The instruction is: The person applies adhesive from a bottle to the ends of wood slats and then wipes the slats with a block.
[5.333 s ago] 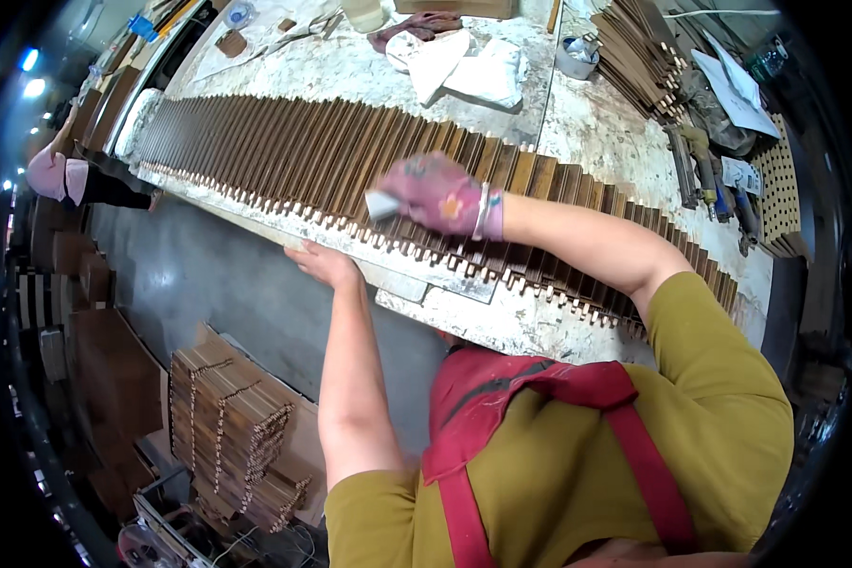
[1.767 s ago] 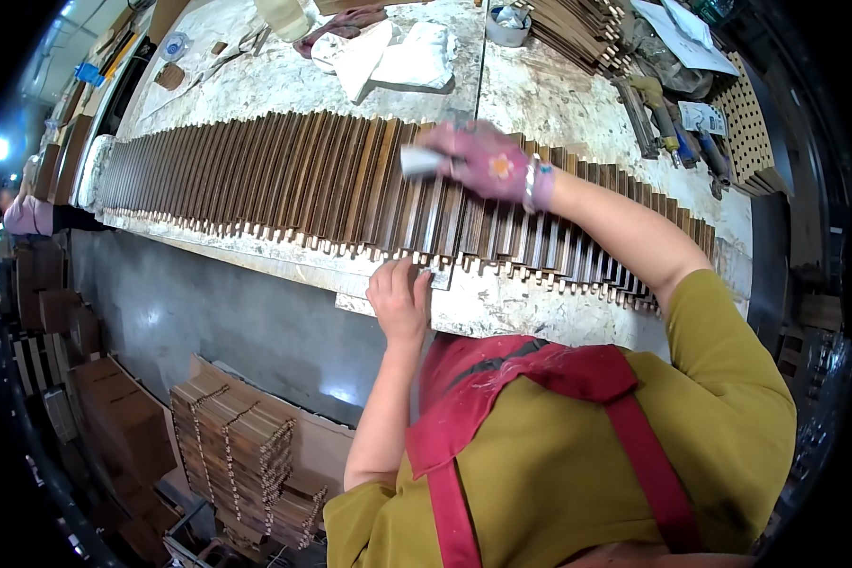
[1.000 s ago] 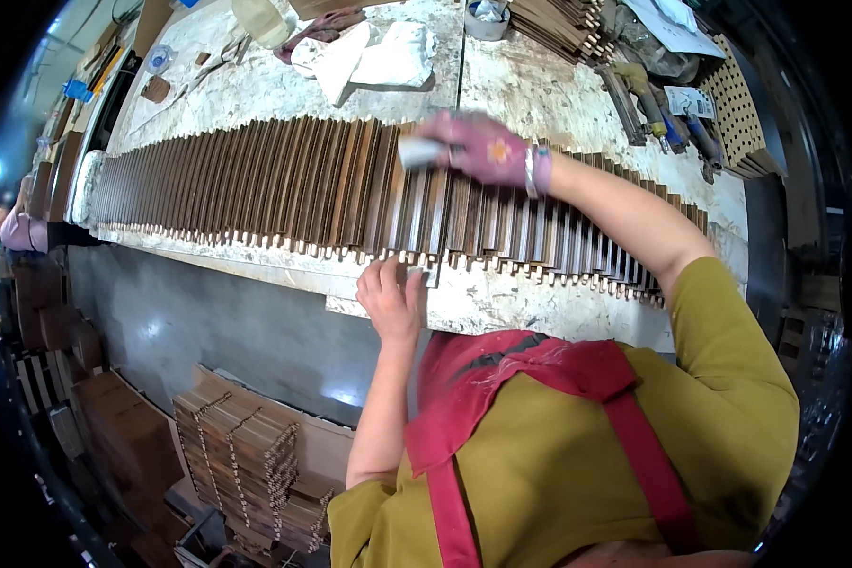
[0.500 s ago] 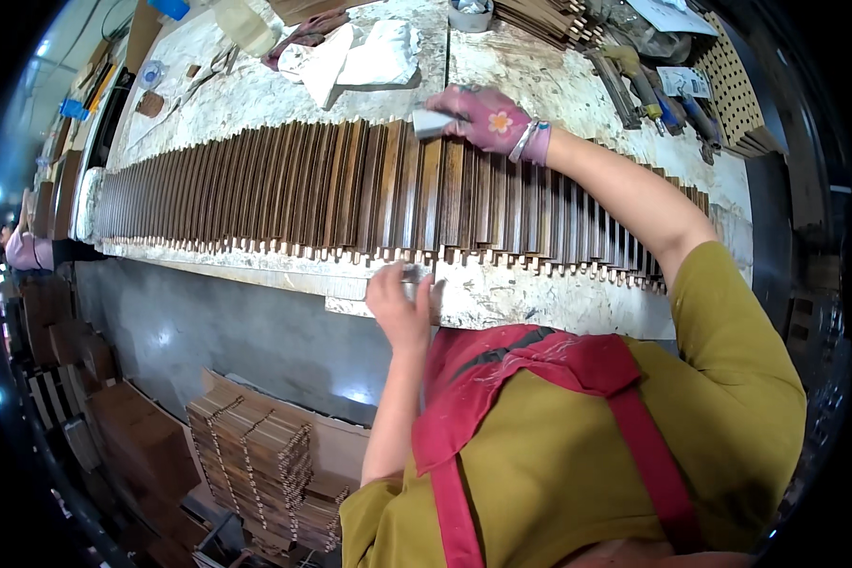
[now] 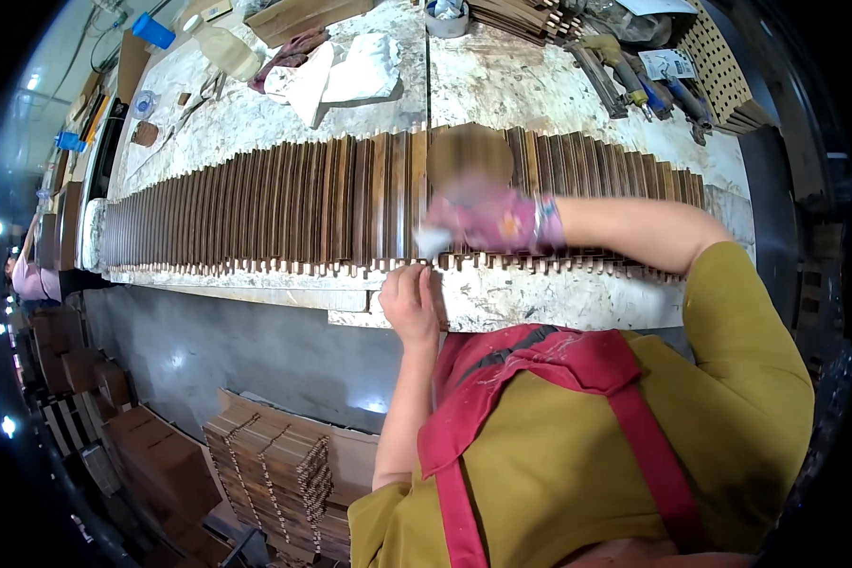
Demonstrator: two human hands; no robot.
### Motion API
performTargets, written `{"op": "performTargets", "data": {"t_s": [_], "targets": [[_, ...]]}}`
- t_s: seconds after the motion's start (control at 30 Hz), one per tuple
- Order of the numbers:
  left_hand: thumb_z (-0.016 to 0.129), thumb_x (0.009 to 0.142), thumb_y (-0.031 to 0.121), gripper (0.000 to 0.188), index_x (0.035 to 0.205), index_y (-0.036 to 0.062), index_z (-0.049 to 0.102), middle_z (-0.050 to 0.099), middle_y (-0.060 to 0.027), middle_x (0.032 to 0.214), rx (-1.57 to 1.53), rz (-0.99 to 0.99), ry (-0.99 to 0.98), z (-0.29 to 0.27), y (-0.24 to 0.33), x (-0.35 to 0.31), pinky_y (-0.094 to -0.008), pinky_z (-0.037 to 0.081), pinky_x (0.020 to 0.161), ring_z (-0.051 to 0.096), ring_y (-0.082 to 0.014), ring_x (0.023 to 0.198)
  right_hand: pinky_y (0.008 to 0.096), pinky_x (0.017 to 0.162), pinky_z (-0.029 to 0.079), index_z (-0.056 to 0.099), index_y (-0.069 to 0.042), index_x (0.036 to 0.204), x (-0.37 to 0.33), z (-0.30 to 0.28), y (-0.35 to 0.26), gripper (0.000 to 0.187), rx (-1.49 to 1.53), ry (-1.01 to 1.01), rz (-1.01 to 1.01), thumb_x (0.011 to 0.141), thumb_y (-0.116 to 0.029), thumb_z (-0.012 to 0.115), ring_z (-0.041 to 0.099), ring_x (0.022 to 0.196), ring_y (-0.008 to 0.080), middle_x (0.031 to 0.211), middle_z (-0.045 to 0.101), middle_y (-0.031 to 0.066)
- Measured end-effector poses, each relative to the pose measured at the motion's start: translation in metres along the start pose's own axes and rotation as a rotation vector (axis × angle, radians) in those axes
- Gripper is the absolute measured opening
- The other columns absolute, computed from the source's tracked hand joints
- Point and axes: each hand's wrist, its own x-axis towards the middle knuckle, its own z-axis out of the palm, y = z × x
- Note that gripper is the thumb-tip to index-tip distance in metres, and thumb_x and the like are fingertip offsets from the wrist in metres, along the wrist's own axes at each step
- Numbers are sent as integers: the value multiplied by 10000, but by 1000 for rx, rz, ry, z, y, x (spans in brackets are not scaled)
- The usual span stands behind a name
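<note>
A long row of dark brown wooden slats (image 5: 284, 204) with pale peg ends lies side by side across the table. My right hand (image 5: 497, 220), in a purple flowered glove, is over the near part of the slats right of the middle. It is smeared by motion, and a light grey pad (image 5: 433, 240) sticks out from its fingers. Below the row's near edge, my bare left hand (image 5: 409, 301) has its fingers closed at the peg end of one slat. A round patch of slats beyond the glove is blurred.
On the far side of the table lie white cloths (image 5: 362, 68), a plastic bottle (image 5: 222, 49), a grey tub (image 5: 447, 21) and pneumatic tools (image 5: 625, 76). A perforated basket (image 5: 724, 57) stands at the far right. Stacked boards (image 5: 270, 464) rest on the floor; another person (image 5: 36, 275) is at left.
My right hand has drawn the pad from the slats' far ends toward their near ends. My left hand's fingers have closed in against the peg ends. The view has shifted slightly.
</note>
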Motion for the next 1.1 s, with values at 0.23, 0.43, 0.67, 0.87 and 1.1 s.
{"op": "performTargets", "data": {"t_s": [0.23,0.43,0.67,0.87,1.1], "targets": [[706,828,176,255,1048,67,637,609,-110,1035,66,88,-28,-3,9,-14,-411,443,826,573,-293,940,281,623,529,627,-160,1196,7,-48,62,302,225,-15,553,922,-282,593,638,728,135,932,683,62],[704,825,125,244,1044,50,626,598,-136,1030,14,64,-89,13,22,-15,-400,470,825,575,-320,956,343,809,518,639,-190,1110,-24,-25,24,239,71,-92,131,886,-270,617,659,869,152,975,686,42],[643,863,54,219,1074,17,596,550,-150,1058,36,89,-79,20,29,-17,-390,477,822,569,-315,959,297,601,533,644,-182,1077,-9,-24,68,206,103,53,508,873,-199,628,658,724,169,858,678,39],[659,852,71,230,1077,47,617,579,-135,1065,66,38,-2,26,24,-28,-404,471,832,576,-323,985,305,655,550,636,-165,1113,-36,-27,20,255,141,-104,-19,894,-288,591,672,772,173,892,678,55],[658,848,36,256,1102,40,627,574,-127,1072,90,36,8,27,33,-23,-380,489,817,588,-304,964,235,458,508,622,-90,1036,-24,-31,81,152,-60,-137,463,916,-176,581,610,578,160,755,644,96]]}}
